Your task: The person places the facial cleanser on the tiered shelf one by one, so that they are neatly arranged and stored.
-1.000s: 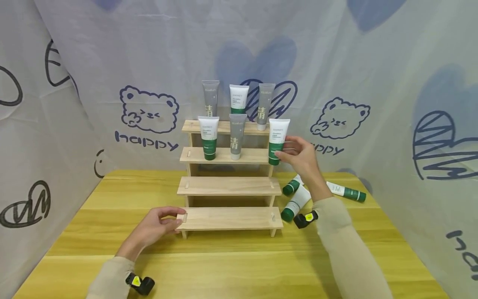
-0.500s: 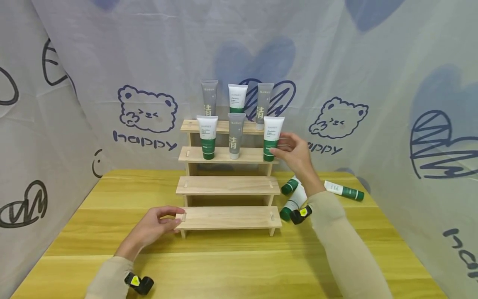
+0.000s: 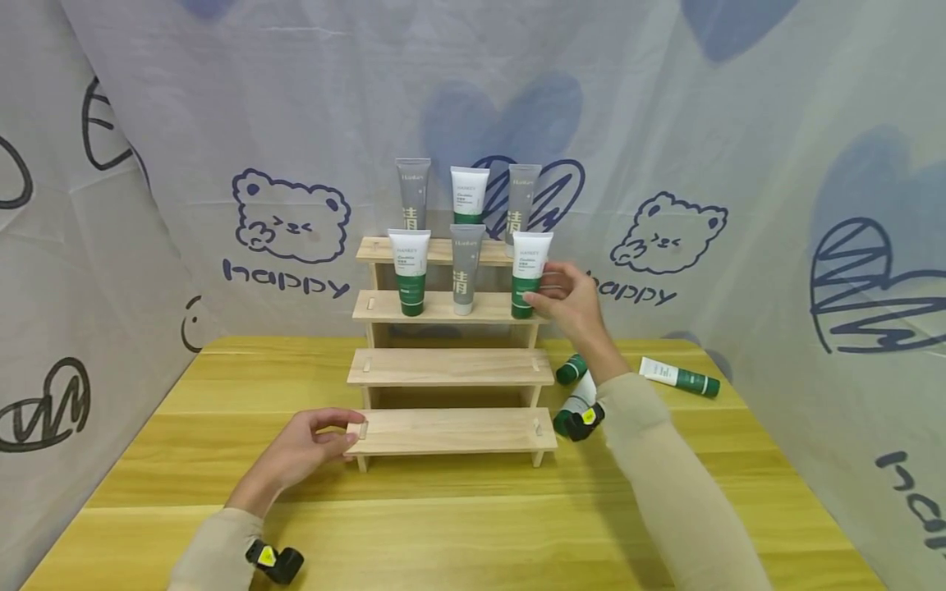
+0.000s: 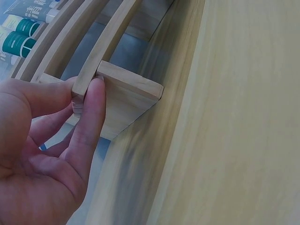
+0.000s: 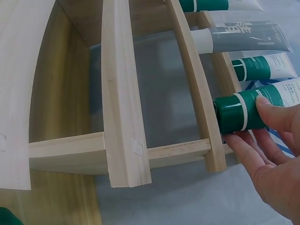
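Note:
My right hand (image 3: 575,305) pinches a white-and-green squeeze tube (image 3: 530,261) by its lower part. The tube stands upright, cap down, at the right end of the second tier from the top of a wooden step rack (image 3: 451,431). In the right wrist view its green cap (image 5: 231,114) is right at the plank's edge. My left hand (image 3: 296,447) pinches the left end of the lowest plank; the left wrist view has thumb and fingers on either side of that plank (image 4: 101,56). A grey tube (image 3: 466,271) and another white-and-green tube (image 3: 411,271) share the second tier.
On the top tier stand two grey tubes, one left (image 3: 413,193) and one right (image 3: 523,197), with a white-and-green tube (image 3: 469,195) between. Right of the rack, several white-and-green tubes lie on the wooden table (image 3: 458,533), one (image 3: 680,377) farther out. A patterned cloth (image 3: 296,98) hangs behind.
My right hand has moved left with its tube, from the right end of the second tier to a spot over the plank, nearer the grey tube. The left hand keeps its hold.

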`<state>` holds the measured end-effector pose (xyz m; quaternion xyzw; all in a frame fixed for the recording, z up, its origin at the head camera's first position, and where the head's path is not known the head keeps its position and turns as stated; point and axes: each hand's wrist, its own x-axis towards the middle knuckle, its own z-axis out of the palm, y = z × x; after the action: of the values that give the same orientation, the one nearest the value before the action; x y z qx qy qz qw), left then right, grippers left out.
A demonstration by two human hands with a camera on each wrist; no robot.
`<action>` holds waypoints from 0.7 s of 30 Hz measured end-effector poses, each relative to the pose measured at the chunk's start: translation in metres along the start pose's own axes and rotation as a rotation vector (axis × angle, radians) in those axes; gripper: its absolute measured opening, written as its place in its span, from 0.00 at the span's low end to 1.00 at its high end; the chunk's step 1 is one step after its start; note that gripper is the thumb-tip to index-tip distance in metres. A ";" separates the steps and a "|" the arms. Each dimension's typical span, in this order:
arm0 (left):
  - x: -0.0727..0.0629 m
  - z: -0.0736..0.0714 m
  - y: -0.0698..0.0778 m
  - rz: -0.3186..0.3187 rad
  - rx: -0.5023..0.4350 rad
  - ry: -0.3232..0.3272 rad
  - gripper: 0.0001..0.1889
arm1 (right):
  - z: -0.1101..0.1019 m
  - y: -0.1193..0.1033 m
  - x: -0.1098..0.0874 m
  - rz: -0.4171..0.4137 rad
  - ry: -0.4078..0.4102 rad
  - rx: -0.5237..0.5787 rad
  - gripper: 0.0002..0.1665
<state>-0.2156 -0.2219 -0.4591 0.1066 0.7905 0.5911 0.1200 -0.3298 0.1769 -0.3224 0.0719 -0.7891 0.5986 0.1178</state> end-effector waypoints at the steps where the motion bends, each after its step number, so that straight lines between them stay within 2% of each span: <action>1: 0.000 0.000 0.000 0.000 -0.001 0.001 0.21 | 0.000 0.000 0.001 -0.002 -0.001 0.001 0.33; 10: -0.001 0.002 0.000 -0.012 -0.007 0.005 0.22 | 0.004 0.001 0.001 -0.003 0.005 -0.002 0.33; 21: 0.000 0.000 -0.001 0.005 -0.012 0.001 0.22 | 0.009 0.004 0.007 -0.027 0.013 0.021 0.32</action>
<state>-0.2153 -0.2223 -0.4600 0.1075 0.7868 0.5960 0.1190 -0.3380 0.1694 -0.3263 0.0801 -0.7809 0.6057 0.1301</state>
